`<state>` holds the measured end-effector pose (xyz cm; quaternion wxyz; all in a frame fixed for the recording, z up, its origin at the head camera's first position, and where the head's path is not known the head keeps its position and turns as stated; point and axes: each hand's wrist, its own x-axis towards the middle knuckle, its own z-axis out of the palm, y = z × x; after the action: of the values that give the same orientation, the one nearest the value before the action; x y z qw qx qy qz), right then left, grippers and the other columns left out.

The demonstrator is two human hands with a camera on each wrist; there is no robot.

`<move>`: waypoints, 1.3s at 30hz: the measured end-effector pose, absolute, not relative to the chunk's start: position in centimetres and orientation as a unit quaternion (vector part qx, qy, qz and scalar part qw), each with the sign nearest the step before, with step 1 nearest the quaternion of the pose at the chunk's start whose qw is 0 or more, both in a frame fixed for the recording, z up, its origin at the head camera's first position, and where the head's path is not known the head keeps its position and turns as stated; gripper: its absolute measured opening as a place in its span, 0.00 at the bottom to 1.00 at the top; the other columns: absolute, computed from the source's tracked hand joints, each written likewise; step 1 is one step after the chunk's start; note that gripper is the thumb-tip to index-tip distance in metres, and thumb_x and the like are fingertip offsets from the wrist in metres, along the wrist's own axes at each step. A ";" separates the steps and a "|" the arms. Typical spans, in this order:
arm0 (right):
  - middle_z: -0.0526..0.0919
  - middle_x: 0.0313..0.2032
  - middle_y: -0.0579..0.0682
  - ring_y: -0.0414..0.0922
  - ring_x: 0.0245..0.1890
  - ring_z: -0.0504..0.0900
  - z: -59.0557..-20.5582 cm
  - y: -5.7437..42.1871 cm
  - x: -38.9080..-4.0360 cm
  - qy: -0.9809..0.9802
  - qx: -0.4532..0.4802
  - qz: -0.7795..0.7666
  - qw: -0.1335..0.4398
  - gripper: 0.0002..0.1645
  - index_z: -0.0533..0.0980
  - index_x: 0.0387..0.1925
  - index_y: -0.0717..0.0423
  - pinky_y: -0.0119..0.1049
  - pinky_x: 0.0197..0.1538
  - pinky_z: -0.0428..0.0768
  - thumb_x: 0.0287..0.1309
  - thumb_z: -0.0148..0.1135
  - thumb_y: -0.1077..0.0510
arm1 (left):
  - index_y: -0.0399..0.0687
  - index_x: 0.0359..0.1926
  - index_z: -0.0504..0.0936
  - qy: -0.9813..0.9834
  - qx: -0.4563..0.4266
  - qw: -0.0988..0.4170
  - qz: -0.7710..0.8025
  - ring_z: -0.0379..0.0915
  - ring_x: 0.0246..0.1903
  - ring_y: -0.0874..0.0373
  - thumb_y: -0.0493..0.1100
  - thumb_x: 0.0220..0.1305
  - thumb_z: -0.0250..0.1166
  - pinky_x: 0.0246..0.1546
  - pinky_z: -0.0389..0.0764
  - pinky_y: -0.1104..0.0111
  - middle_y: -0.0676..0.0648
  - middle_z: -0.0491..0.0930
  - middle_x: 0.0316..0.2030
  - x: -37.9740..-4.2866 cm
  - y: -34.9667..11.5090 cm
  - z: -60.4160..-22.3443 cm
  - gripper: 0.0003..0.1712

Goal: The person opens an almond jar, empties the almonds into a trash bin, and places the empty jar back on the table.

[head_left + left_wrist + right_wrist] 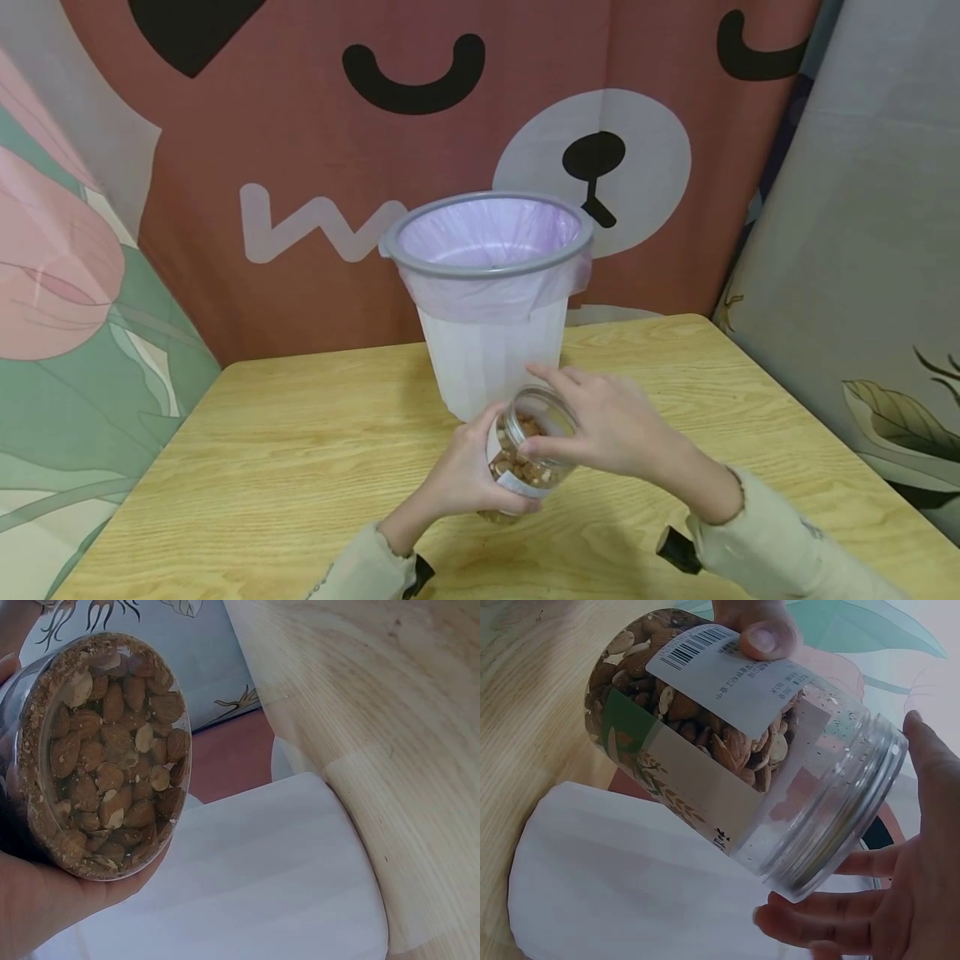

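A clear jar (705,735) of almonds (116,761) tilts over the table, its silvery-rimmed mouth end turned toward my right hand. My left hand (472,471) grips the jar's body; its thumb lies by the white barcode label (724,675) in the right wrist view. The left wrist view shows the jar's base, with almonds packed behind it. Around the mouth end, my right hand (611,421) is spread, its thumb right at the rim and its fairly straight fingers on the other side. A green and beige label (675,776) covers part of the jar.
Just beyond my hands stands a white bin (491,350) with a grey rim and a purple liner bag (487,229). The wooden table (300,467) runs under everything. Printed cloths (315,275) hang behind and on both sides.
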<state>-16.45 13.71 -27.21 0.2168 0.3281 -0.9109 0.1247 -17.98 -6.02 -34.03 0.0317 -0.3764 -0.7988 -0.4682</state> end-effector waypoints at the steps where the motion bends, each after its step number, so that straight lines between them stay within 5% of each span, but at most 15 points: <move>1: 0.79 0.34 0.48 0.36 0.21 0.73 -27.3 13.7 -16.5 -0.912 0.327 0.119 0.218 0.48 0.69 0.56 0.52 0.24 0.13 0.59 0.43 0.47 0.23 | 0.46 0.58 0.62 -0.800 -0.374 0.029 -0.468 0.74 0.35 0.63 0.42 0.29 0.77 0.35 0.75 0.71 0.50 0.76 0.41 -17.9 -6.0 -33.9 0.51; 6: 0.79 0.32 0.47 0.31 0.15 0.64 -27.5 13.5 -16.6 -0.907 0.337 0.108 0.227 0.45 0.74 0.49 0.52 0.25 0.12 0.57 0.44 0.45 0.22 | 0.37 0.56 0.63 -0.797 -0.372 0.021 -0.474 0.73 0.35 0.63 0.37 0.30 0.76 0.35 0.75 0.71 0.46 0.76 0.40 -16.5 -6.0 -31.9 0.48; 11: 0.79 0.35 0.47 0.31 0.16 0.66 -27.4 13.6 -16.7 -0.901 0.354 0.116 0.223 0.42 0.74 0.48 0.53 0.24 0.14 0.59 0.46 0.48 0.25 | 0.34 0.56 0.63 -0.798 -0.371 0.013 -0.475 0.73 0.35 0.63 0.35 0.31 0.75 0.35 0.75 0.71 0.44 0.76 0.39 -15.9 -5.9 -30.9 0.46; 20: 0.72 0.51 0.45 0.40 0.36 0.76 -27.0 13.8 -16.7 -0.889 0.405 0.120 0.179 0.39 0.67 0.57 0.50 0.29 0.26 0.72 0.46 0.57 0.35 | 0.36 0.58 0.61 -0.799 -0.370 0.016 -0.475 0.73 0.37 0.60 0.37 0.31 0.76 0.36 0.76 0.69 0.45 0.76 0.41 -16.8 -6.1 -31.9 0.49; 25: 0.66 0.57 0.47 0.43 0.52 0.69 -27.3 14.3 -17.0 -0.866 0.452 0.144 0.156 0.41 0.63 0.60 0.52 0.41 0.44 0.74 0.43 0.60 0.43 | 0.44 0.60 0.60 -0.801 -0.371 0.022 -0.469 0.73 0.38 0.60 0.43 0.31 0.77 0.36 0.76 0.69 0.49 0.75 0.44 -18.1 -6.1 -34.0 0.52; 32: 0.61 0.60 0.48 0.42 0.57 0.62 -27.5 14.4 -17.4 -0.840 0.496 0.167 0.142 0.44 0.61 0.61 0.54 0.43 0.52 0.68 0.37 0.60 0.51 | 0.49 0.59 0.61 -0.798 -0.376 0.046 -0.469 0.73 0.37 0.61 0.47 0.30 0.77 0.36 0.75 0.68 0.52 0.76 0.42 -18.6 -6.3 -34.5 0.52; 39: 0.55 0.63 0.57 0.52 0.56 0.65 -27.6 14.2 -17.5 -0.843 0.481 0.159 0.183 0.46 0.55 0.64 0.55 0.51 0.49 0.70 0.50 0.56 0.36 | 0.44 0.59 0.61 -0.799 -0.371 0.027 -0.473 0.73 0.37 0.60 0.43 0.30 0.77 0.36 0.76 0.68 0.49 0.76 0.42 -18.4 -6.2 -33.9 0.51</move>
<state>-17.46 14.19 -27.61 0.1830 0.4808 -0.8427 0.1589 -18.40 -6.23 -33.85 0.0270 -0.3708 -0.7987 -0.4731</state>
